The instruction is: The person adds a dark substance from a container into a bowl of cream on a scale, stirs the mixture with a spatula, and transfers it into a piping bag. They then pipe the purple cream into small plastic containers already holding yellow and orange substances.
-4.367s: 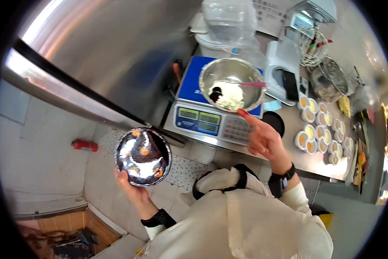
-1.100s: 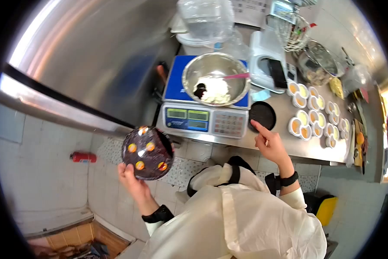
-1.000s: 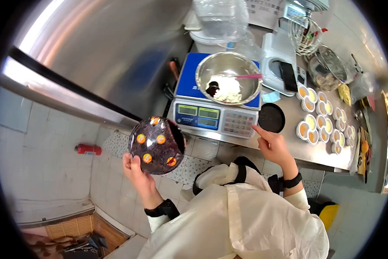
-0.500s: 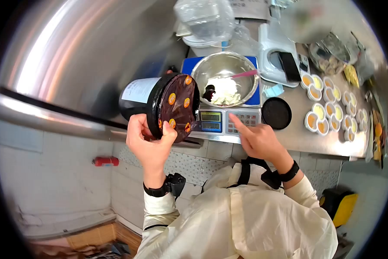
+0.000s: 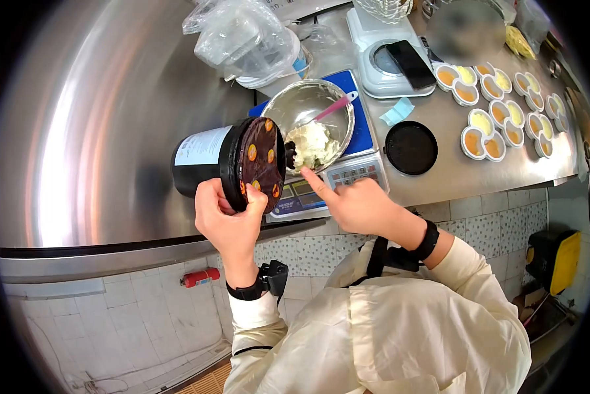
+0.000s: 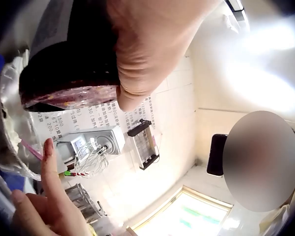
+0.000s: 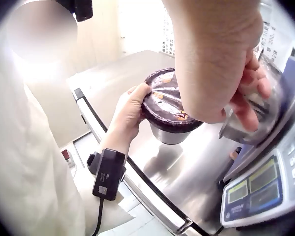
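Note:
The left hand (image 5: 229, 217) grips a black tub (image 5: 199, 157) with a white label, tilted on its side, its thumb on the dark film cover (image 5: 255, 167) with orange round marks. The tub's mouth faces the steel bowl (image 5: 344, 125). White cream (image 5: 314, 143) and a dark dollop lie in the bowl, with a pink-handled spatula (image 5: 334, 107). The right hand (image 5: 360, 205) holds nothing; its index finger points out beside the bowl's near rim, red on the tip in the left wrist view, and its other fingers are curled. The bowl stands on a blue-topped scale (image 5: 362, 131).
A black round lid (image 5: 411, 148) lies right of the scale. Behind it are a white scale (image 5: 373, 62) with a phone (image 5: 410, 64) on it. Several small cups (image 5: 482, 123) stand at the right. A plastic-wrapped container (image 5: 242, 43) is behind the bowl; a steel door (image 5: 111, 131) is at the left.
The left hand has raised the tub and tilted it onto its side near the bowl. The right hand has moved left, from the scale's keypad to the bowl's near rim. The view has shifted.

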A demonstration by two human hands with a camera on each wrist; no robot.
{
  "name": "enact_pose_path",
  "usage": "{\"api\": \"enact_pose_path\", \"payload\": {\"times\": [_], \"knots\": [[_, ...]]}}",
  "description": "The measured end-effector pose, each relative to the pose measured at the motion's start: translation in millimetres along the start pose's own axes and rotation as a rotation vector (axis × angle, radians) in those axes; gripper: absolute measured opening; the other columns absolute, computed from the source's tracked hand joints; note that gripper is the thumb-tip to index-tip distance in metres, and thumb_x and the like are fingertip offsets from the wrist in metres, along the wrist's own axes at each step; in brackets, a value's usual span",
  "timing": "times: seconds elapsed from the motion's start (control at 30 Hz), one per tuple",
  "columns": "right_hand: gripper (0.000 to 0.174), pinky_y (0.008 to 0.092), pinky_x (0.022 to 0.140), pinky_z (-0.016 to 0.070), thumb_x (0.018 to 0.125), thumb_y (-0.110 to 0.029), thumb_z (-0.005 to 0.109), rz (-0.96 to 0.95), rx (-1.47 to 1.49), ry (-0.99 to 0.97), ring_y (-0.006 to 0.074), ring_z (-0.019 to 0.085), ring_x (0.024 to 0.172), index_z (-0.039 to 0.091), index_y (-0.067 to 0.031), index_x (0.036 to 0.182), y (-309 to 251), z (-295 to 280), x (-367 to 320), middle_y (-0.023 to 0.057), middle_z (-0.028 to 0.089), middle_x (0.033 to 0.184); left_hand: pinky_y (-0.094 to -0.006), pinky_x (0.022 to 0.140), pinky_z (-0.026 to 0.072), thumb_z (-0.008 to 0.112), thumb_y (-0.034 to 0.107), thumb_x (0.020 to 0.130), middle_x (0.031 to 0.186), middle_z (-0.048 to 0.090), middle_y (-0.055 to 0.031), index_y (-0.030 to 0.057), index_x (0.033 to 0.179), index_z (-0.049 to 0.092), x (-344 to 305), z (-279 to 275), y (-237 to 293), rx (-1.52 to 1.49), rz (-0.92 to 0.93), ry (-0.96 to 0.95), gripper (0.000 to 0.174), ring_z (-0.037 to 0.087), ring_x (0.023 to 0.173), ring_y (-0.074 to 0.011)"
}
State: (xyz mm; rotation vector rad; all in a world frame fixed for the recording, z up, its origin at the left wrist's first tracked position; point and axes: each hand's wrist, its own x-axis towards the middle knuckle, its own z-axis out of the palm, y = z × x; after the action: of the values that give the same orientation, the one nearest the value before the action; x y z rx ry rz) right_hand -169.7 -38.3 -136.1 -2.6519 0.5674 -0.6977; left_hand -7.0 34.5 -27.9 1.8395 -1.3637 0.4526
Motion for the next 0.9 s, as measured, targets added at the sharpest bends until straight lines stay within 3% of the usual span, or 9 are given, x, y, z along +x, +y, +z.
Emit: {"api": "enact_pose_path", "payload": {"times": [0.2, 0.27, 0.4, 0.47, 0.57, 0.77, 0.9], "knots": [[0.087, 0.0319, 0.034, 0.0371, 0.060, -0.009, 0.057, 0.005, 0.001, -0.109, 0.0195, 0.052, 0.037, 0.016, -0.0017, 0.137, -9.1, 8.0, 8.0, 0.0061, 0.053, 0.046, -0.0214, 0.044, 0.0283, 0.068, 0.010, 0.056, 0.060, 0.034, 0.0015, 0.0043, 0.067, 0.044, -1.5, 2.0, 2.3, 0.039, 0.002, 0.012, 0.028, 0.030, 0.050, -0.0091], [0.084, 0.0317, 0.032, 0.0353, 0.061, -0.009, 0.055, 0.003, -0.015, -0.097, 0.0179, 0.046, 0.033, 0.020, -0.0026, 0.136, -11.2, 11.1, 10.2, 0.0037, 0.048, 0.043, -0.0214, 0.044, 0.0286, 0.068, 0.010, 0.056, 0.060, 0.034, 0.0014, 0.0042, 0.067, 0.044, -1.3, 1.8, 4.0, 0.051, 0.008, 0.018, 0.028, 0.030, 0.050, -0.0091], [0.084, 0.0319, 0.032, 0.0357, 0.061, -0.009, 0.055, -0.005, 0.025, -0.051, 0.0189, 0.047, 0.032, 0.018, -0.0005, 0.136, -15.7, 17.5, 14.7, 0.0050, 0.049, 0.041, -0.0218, 0.044, 0.0301, 0.068, 0.010, 0.056, 0.060, 0.035, 0.0008, 0.0043, 0.067, 0.044, -3.3, 0.9, 6.0, 0.093, 0.009, 0.020, 0.027, 0.031, 0.050, -0.0100], [0.087, 0.0342, 0.037, 0.0417, 0.063, -0.007, 0.055, 0.013, 0.060, -0.164, 0.0228, 0.055, 0.039, 0.008, 0.0032, 0.136, -18.2, 16.2, 18.4, 0.0104, 0.055, 0.048, -0.0219, 0.045, 0.0306, 0.068, 0.010, 0.055, 0.060, 0.036, 0.0006, 0.0043, 0.067, 0.044, -3.5, 0.5, 6.1, 0.111, 0.021, 0.024, 0.027, 0.031, 0.050, -0.0104], [0.088, 0.0344, 0.037, 0.0419, 0.063, -0.007, 0.055, 0.036, 0.082, -0.217, 0.0230, 0.055, 0.040, 0.007, 0.0041, 0.136, -20.5, 16.2, 21.6, 0.0110, 0.055, 0.048, -0.0222, 0.044, 0.0308, 0.068, 0.009, 0.055, 0.059, 0.036, 0.0004, 0.0043, 0.067, 0.044, -3.4, 0.1, 7.4, 0.117, 0.034, 0.035, 0.027, 0.032, 0.049, -0.0109], [0.090, 0.0349, 0.038, 0.0421, 0.063, -0.008, 0.055, 0.052, 0.092, -0.226, 0.0232, 0.055, 0.040, 0.004, 0.0036, 0.136, -20.8, 18.9, 24.1, 0.0119, 0.056, 0.048, -0.0224, 0.045, 0.0309, 0.067, 0.009, 0.055, 0.059, 0.037, 0.0004, 0.0044, 0.067, 0.045, -3.4, 0.0, 8.2, 0.145, 0.039, 0.035, 0.026, 0.032, 0.049, -0.0107], [0.090, 0.0350, 0.038, 0.0418, 0.063, -0.007, 0.055, 0.032, 0.100, -0.150, 0.0229, 0.055, 0.039, 0.004, 0.0022, 0.137, -21.4, 21.0, 26.9, 0.0116, 0.055, 0.047, -0.0209, 0.046, 0.0260, 0.066, 0.011, 0.059, 0.060, 0.033, 0.0030, 0.0051, 0.069, 0.043, -4.2, 2.5, 6.4, 0.107, -0.003, 0.054, 0.026, 0.029, 0.052, -0.0076]]}}
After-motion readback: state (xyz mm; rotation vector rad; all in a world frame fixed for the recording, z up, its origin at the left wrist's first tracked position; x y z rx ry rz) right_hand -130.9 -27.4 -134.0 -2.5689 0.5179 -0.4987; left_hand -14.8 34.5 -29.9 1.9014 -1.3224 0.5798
